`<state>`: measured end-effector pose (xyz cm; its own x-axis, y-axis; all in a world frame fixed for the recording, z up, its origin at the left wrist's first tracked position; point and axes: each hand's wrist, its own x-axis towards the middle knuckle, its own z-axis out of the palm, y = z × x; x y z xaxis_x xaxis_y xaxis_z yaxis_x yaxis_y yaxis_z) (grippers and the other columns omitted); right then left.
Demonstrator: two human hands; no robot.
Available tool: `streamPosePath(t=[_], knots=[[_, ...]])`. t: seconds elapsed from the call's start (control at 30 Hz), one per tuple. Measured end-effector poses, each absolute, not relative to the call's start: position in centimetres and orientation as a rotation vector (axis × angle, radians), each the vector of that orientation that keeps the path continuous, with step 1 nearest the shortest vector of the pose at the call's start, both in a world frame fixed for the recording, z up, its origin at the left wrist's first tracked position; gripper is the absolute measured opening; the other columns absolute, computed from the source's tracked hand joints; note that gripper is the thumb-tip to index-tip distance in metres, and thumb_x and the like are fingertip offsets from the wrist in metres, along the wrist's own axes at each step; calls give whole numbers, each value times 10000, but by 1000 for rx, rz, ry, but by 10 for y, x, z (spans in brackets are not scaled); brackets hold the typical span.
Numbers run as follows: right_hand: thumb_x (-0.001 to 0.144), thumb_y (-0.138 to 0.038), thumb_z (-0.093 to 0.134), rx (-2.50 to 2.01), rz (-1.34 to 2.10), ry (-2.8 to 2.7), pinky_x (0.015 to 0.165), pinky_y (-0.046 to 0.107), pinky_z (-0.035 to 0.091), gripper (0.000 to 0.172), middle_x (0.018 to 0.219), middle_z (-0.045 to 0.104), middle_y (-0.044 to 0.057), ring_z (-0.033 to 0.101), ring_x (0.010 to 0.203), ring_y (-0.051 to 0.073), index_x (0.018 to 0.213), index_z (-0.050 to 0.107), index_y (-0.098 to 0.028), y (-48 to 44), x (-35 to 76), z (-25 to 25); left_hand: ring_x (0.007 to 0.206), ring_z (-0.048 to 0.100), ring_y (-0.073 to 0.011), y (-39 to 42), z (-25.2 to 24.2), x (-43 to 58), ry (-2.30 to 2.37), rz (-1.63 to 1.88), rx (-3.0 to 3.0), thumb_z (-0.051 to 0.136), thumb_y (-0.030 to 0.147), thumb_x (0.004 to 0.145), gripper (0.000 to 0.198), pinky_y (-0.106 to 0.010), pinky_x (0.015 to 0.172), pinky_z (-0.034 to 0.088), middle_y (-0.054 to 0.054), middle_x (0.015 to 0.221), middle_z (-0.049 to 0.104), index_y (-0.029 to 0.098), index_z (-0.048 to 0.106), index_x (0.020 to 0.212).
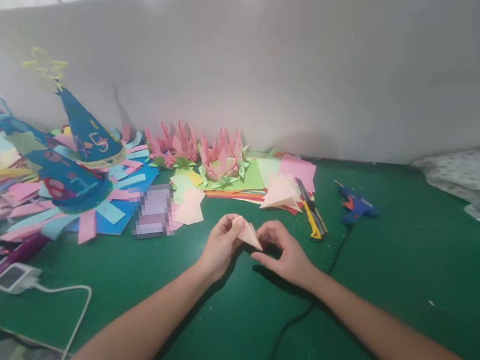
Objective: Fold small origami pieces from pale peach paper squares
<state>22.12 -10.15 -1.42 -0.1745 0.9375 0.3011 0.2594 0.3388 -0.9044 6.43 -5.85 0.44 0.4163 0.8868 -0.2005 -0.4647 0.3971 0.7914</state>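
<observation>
My left hand (220, 247) pinches a small folded piece of pale peach paper (250, 236) between thumb and fingers, above the green table. The paper is creased into a pointed, triangular shape, with its tip slanting down to the right. Close to that tip is my right hand (288, 255), its fingers curved and its thumb apart from them. Its fingertips are at the paper's edge; whether they touch it I cannot tell. Beyond the hands lie peach paper sheets (190, 207) and a folded peach paper piece (281, 191).
A yellow utility knife (313, 212) and a blue glue gun (358, 204) with a trailing cord lie right. Two pink paper lotuses (222, 156) stand on stacked coloured paper (240, 185). Blue cone hats (87, 128), a blurred-out rectangle (153, 211) and a white cabled device (15, 279) are left.
</observation>
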Motion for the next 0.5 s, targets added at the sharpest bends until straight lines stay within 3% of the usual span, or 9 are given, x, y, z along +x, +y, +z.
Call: streamPosePath(t=[0.1,0.27,0.5], knots=[[720,-264,709,-1144,857,-1688,695,282,496,352,819,532,-11,559,706,136,951,445,-236,-102,222,-15,689,598,-129,-60,6,65,664,952,754,644,399,760,283,-300,710,496,9,744,603,173,489,828],[819,-217,572,-1203,692,-1659,711,273,484,95,805,531,2,556,743,141,872,494,-221,-101,224,-14,717,581,-110,-61,6,65,705,894,743,653,407,747,298,-269,738,486,9,756,589,153,516,820],[829,-169,504,-1203,663,-1610,697,265,483,42,770,534,5,555,728,143,831,512,-210,-98,225,-11,689,569,-96,-59,2,65,777,820,782,743,364,651,334,-262,745,474,2,754,609,129,556,798]])
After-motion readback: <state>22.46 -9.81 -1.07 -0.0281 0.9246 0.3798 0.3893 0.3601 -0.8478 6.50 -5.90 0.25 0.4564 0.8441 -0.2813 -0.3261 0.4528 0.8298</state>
